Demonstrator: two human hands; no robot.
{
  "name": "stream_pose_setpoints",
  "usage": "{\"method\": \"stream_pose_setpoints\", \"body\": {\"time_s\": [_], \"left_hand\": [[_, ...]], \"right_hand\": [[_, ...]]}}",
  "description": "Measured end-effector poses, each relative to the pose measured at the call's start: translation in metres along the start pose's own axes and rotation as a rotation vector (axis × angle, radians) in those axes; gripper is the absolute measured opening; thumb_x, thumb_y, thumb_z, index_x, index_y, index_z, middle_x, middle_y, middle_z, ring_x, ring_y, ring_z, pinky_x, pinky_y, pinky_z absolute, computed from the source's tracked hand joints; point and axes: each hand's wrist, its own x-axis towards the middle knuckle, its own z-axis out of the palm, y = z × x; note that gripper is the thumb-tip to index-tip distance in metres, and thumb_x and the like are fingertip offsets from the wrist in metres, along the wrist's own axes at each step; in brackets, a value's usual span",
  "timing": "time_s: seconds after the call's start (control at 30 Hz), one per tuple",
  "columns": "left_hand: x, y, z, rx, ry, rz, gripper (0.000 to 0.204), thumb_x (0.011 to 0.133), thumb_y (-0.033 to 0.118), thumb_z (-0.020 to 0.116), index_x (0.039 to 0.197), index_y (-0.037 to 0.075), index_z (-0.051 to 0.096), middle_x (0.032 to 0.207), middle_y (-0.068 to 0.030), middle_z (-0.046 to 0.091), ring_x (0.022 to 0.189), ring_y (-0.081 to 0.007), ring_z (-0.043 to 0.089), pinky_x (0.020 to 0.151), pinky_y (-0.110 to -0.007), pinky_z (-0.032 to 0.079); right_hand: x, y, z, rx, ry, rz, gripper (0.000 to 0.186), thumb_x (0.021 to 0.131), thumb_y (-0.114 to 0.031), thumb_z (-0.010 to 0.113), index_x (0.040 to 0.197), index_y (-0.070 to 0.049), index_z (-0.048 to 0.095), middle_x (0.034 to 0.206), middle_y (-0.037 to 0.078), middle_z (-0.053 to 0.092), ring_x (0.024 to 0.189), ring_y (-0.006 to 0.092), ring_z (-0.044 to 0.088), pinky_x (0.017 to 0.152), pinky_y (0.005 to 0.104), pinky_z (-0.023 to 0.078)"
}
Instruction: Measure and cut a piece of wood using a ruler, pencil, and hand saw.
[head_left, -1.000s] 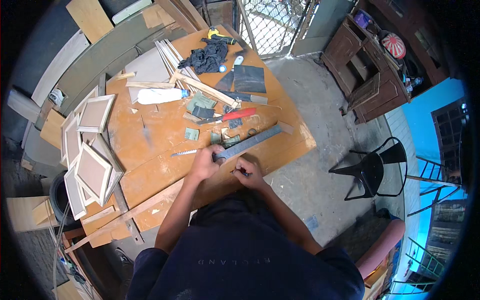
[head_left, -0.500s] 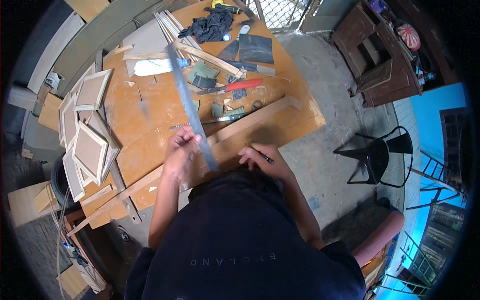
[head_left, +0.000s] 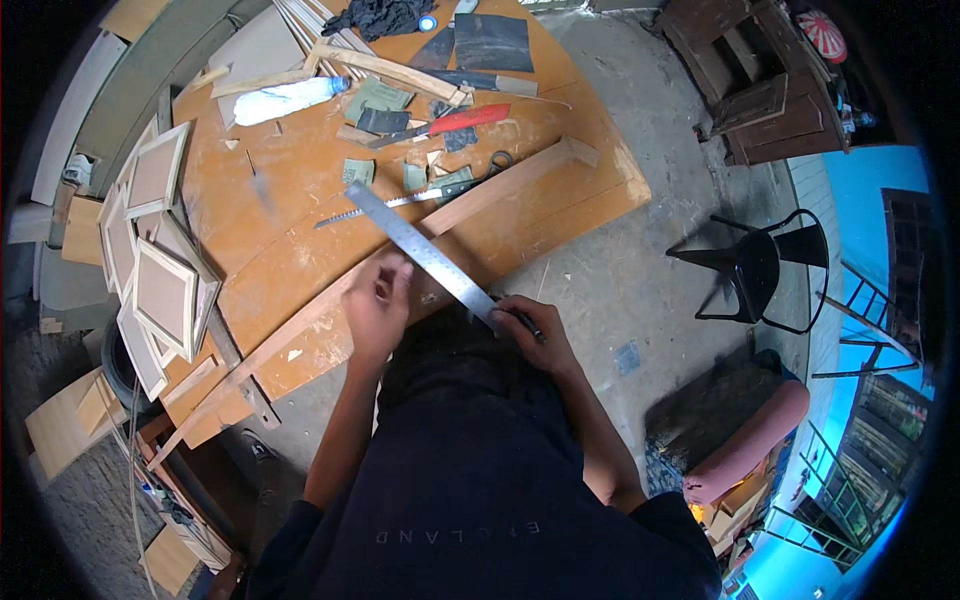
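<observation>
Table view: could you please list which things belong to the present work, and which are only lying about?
Seemingly in the work:
- metal ruler, held in the right hand
- dark pen, same hand
- long wooden strip, crossed by the ruler in this view

Seemingly lying about:
- plastic bottle
- red-handled tool
- framed panels

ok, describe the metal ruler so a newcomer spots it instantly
Go to the near edge of the orange-brown table. There the metal ruler slants over the long wood strip, its near end in the right hand. Unlike the toothed saw beyond it, it's a broad, silvery, straight-edged bar.
</observation>
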Motion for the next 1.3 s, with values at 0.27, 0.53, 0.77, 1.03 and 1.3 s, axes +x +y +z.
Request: {"method": "stream_pose_setpoints", "body": {"time_s": [0.27, 0.53, 0.77, 1.03, 1.3], "left_hand": [[0.052, -0.01, 0.017, 0.43, 0.137, 0.587, 0.059, 0.094, 0.039, 0.064, 0.144, 0.011, 0.051, 0.154, -0.0129, 0.042, 0.139, -0.0376, 0.039, 0.111, -0.051, 0.032], [0.057, -0.025, 0.032, 0.638, 0.065, 0.56, 0.068, 0.094, 0.05, 0.059, 0.151, 0.016, 0.044, 0.16, -0.0028, 0.036, 0.143, -0.0368, 0.036, 0.111, -0.051, 0.031], [0.057, -0.027, 0.034, 0.742, 0.034, 0.576, 0.071, 0.096, 0.053, 0.054, 0.154, 0.015, 0.039, 0.162, -0.0023, 0.033, 0.146, -0.035, 0.032, 0.113, -0.049, 0.028], [0.06, -0.029, 0.035, 0.754, 0.017, 0.597, 0.074, 0.099, 0.054, 0.047, 0.156, 0.008, 0.032, 0.164, -0.0083, 0.027, 0.149, -0.0348, 0.027, 0.112, -0.052, 0.026], [0.061, -0.022, 0.036, 0.734, -0.027, 0.554, 0.073, 0.1, 0.053, 0.046, 0.157, 0.011, 0.031, 0.165, -0.0066, 0.026, 0.149, -0.035, 0.027, 0.113, -0.053, 0.025]], "right_hand": [[-0.008, 0.017, 0.003, 0.034, 0.1, 0.057, 0.015, 0.097, -0.012, 0.064, 0.1, 0.003, 0.067, 0.083, 0.005, 0.069, 0.079, 0.0096, 0.06, 0.073, 0.0258, 0.049], [-0.015, 0.022, 0.004, -0.321, 0.096, 0.017, 0.036, 0.091, -0.02, 0.072, 0.121, -0.004, 0.062, 0.1, 0.022, 0.07, 0.089, 0.038, 0.07, 0.076, 0.0414, 0.056], [-0.023, 0.021, 0.007, -0.512, 0.181, -0.108, 0.043, 0.085, -0.019, 0.077, 0.123, -0.007, 0.063, 0.094, 0.016, 0.068, 0.076, 0.0326, 0.068, 0.068, 0.0388, 0.056], [-0.024, 0.026, 0.013, -0.613, 0.221, -0.156, 0.041, 0.084, -0.018, 0.077, 0.121, -0.006, 0.065, 0.086, 0.015, 0.067, 0.071, 0.0313, 0.068, 0.064, 0.0386, 0.055], [-0.024, 0.024, 0.015, -0.611, 0.234, -0.155, 0.039, 0.084, -0.017, 0.077, 0.119, -0.005, 0.065, 0.083, 0.014, 0.066, 0.069, 0.0307, 0.068, 0.062, 0.0385, 0.055]]}}
